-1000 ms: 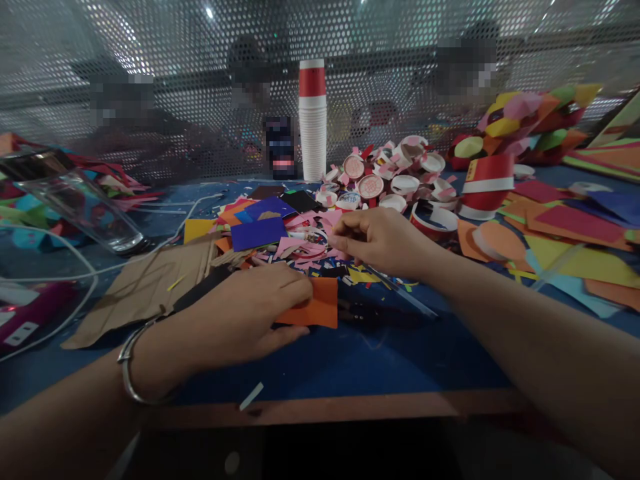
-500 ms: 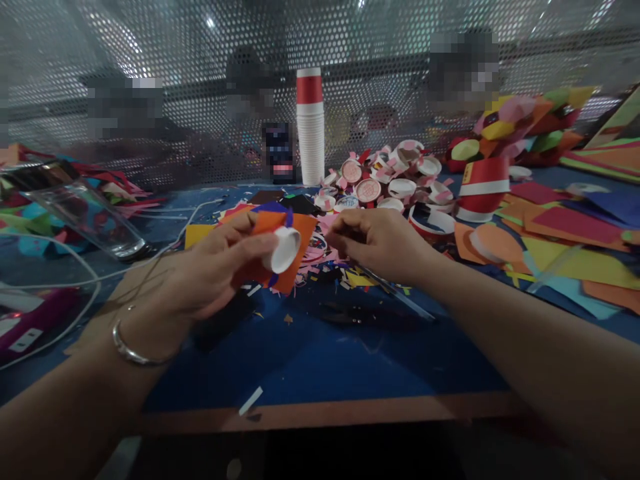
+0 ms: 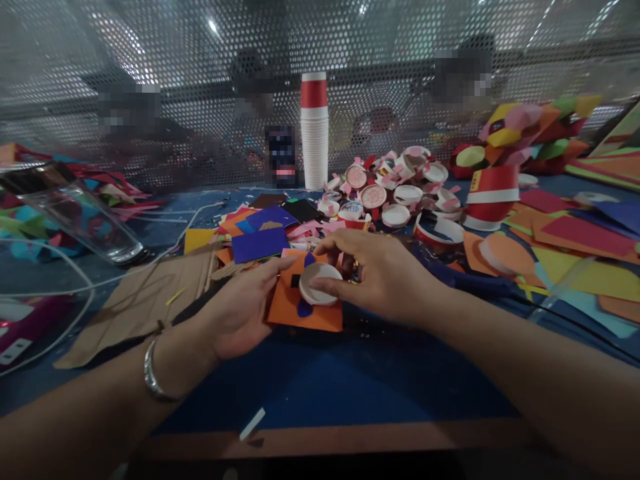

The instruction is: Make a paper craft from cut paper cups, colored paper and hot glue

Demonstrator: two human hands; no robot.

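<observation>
My left hand (image 3: 245,303) holds an orange paper square (image 3: 285,317) by its left side, low over the blue table. On the square sits a white cut-off paper cup base (image 3: 320,272), with dark blue paper petals (image 3: 305,308) poking out above and below it and a small black piece at its left. My right hand (image 3: 377,270) grips the rim of the cup base between thumb and fingers; some fingertips are hidden behind it. A dark blue tool with a black cable (image 3: 465,280), its kind unclear, lies behind my right wrist.
Behind my hands are a pile of cut cup bases (image 3: 373,195), a tall stack of paper cups (image 3: 315,143) and a red cup (image 3: 493,197). Corrugated cardboard (image 3: 145,297), a glass bottle (image 3: 95,223) and a white cable (image 3: 93,283) lie left. Coloured paper (image 3: 575,237) spreads right.
My left hand has lifted and turned the orange square, bringing the cup base into sight, then moved it right and lower. My right hand has come onto the base. The blue tool now shows.
</observation>
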